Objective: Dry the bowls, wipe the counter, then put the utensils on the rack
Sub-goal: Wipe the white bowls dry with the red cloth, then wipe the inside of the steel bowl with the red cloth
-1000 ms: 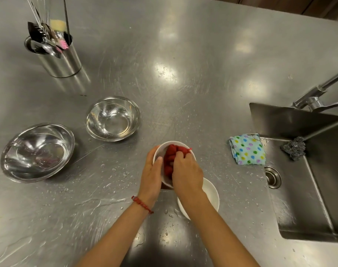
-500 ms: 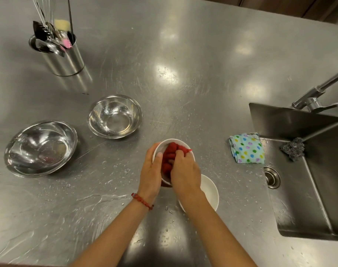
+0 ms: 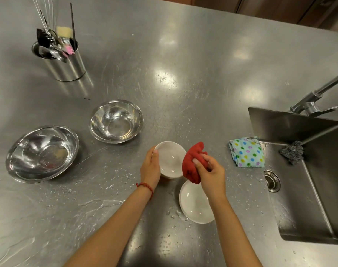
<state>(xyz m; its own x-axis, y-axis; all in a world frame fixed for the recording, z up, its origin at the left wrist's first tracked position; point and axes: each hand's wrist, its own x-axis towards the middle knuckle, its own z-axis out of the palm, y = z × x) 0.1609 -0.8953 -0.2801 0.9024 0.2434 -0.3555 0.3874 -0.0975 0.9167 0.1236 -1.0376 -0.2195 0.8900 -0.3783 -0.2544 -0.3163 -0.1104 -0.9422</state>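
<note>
The small white bowl (image 3: 171, 159), round, smooth and glossy, sits tilted in the left hand (image 3: 150, 168), whose fingers curl round its left rim with the thumb on the edge; its hollow faces up and shows bare. Just right of it the right hand (image 3: 210, 172) pinches a bunched red cloth (image 3: 193, 164), soft and crumpled, outside the bowl and touching or nearly touching its right rim. Below that hand, partly under its wrist, a second white bowl (image 3: 193, 203) rests on the steel counter (image 3: 183, 64), with water beads scattered round it. The counter is brushed metal, scratched and shiny, streaked with wet smears toward the left forearm. Left of the left hand stand two polished steel bowls: a smaller one (image 3: 116, 121) just up and left, and a larger one (image 3: 42, 153) farther left, well apart from the hands. Far up and left a cylindrical steel holder (image 3: 66, 64) carries utensils (image 3: 52, 43), among them whisk wires and a pink-tipped tool. Right of the right hand lies a folded cloth with coloured dots (image 3: 247, 152) at the edge of the sunken sink (image 3: 299, 189), where a grey steel scourer (image 3: 291, 153) sits on the ledge below the tap (image 3: 314, 101).
</note>
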